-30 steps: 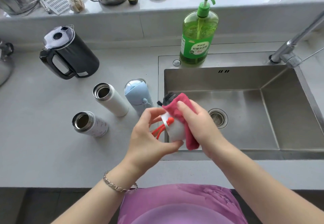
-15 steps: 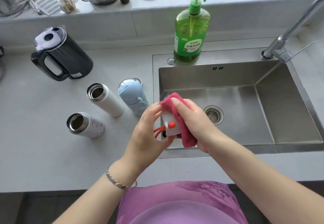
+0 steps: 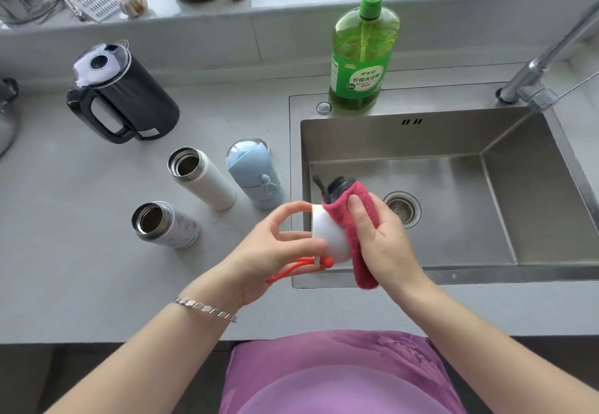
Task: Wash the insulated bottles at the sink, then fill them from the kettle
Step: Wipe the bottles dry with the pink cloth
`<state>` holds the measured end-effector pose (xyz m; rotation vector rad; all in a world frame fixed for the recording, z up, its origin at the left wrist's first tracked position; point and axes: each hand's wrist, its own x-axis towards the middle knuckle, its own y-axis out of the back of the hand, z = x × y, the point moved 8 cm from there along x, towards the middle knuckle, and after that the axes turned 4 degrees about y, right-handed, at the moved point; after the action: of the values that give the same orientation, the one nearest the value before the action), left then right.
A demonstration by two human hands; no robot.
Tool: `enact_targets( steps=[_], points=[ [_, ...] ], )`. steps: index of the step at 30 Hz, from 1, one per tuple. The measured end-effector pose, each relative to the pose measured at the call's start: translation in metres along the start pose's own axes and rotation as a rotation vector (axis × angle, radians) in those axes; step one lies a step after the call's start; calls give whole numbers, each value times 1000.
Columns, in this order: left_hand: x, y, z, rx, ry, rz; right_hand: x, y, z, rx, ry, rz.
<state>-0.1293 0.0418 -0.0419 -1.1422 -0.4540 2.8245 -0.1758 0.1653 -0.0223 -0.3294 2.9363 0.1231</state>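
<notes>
Your left hand (image 3: 275, 245) grips white lid (image 3: 327, 235) steady over sink (image 3: 453, 135); right hand (image 3: 382, 238) clamps pink cloth (image 3: 353, 238) around it, wiping.

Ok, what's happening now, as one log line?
step: washing | left hand: holds white cap | right hand: wipes it with pink cloth | where: over sink front | counter: kettle, blue bottle, two open bottles

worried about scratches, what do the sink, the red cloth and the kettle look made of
Sink: brushed stainless steel, grey with soft streaky reflections. Red cloth: fuzzy fleece or microfibre, napped matte surface. Kettle: black matte body, probably plastic or coated metal; cannot tell which.
</notes>
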Motion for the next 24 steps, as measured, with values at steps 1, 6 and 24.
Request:
enact_targets(
  steps=[1,6,24],
  points=[
    [0,1,0,46,-31,21,-2,-5,-2,-35,-3,-61],
    [-6,-2,11,200,-276,114,-1,-16,-11,-77,-41,-132],
    [-7,4,23,289,-275,173,8,-2,-7,10,-67,10]
  ],
)
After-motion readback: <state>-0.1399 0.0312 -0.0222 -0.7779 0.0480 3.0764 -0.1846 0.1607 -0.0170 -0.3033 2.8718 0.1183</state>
